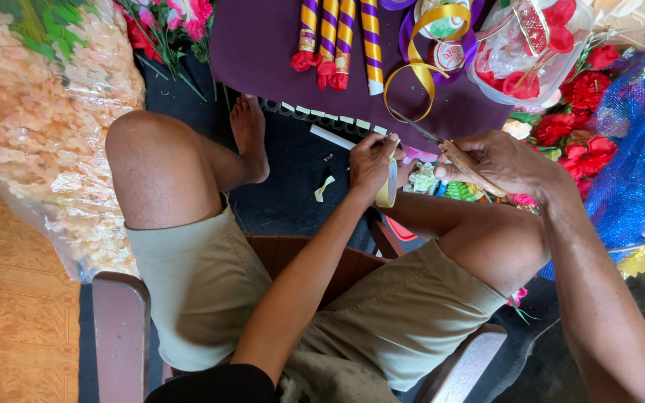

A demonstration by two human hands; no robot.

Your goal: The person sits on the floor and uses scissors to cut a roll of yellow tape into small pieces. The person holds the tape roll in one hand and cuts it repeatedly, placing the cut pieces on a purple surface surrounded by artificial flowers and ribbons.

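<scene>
My left hand (371,164) grips one end of a white stick (331,137) and carries a roll of yellowish tape (387,190) hanging from its fingers. My right hand (503,163) holds a pair of scissors (442,148) by wooden-coloured handles, the dark blades pointing left towards the stick's end. Both hands are close together above my knees, in front of a purple cloth (263,52). A small scrap of yellow tape (324,188) lies on the dark floor below.
On the purple cloth lie several sticks wrapped in purple and gold stripes (337,37), gold and purple ribbon (421,60) and a clear bag of red flowers (528,52). Red artificial flowers (576,127) and blue netting (640,149) are right; a bag of peach flowers (46,127) left.
</scene>
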